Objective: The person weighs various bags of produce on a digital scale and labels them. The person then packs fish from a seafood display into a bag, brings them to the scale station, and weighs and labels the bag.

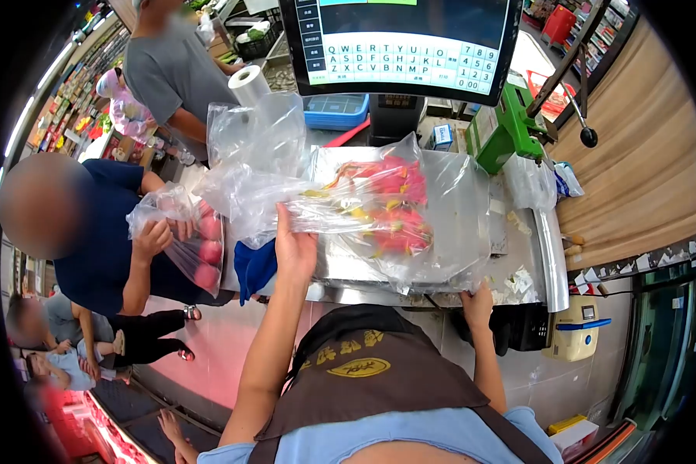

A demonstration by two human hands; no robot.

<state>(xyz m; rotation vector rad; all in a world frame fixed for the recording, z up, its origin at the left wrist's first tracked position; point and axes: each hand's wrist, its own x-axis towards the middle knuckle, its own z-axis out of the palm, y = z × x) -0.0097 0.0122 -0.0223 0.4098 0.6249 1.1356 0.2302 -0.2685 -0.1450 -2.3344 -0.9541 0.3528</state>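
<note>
A clear plastic bag (452,216) lies on the metal counter with several pink dragon fruits (394,182) inside. Its gathered neck stretches to the left. My left hand (294,246) is at this neck, closed on the plastic, with its fingers partly hidden by it. Down at the counter's front edge, my right hand (478,305) has its fingers closed at the near right corner of the clear plastic. What exactly is between those fingers is too small to make out. Above the fruit stands a touchscreen (406,46) with a letter and number keyboard.
Left of the counter (340,271), a person in dark blue (104,232) holds a bag of round red fruit (209,255). A blue cloth (254,269) hangs at the counter's edge. A plastic roll (249,83), a blue basket (336,112) and a green bag sealer (510,127) stand behind.
</note>
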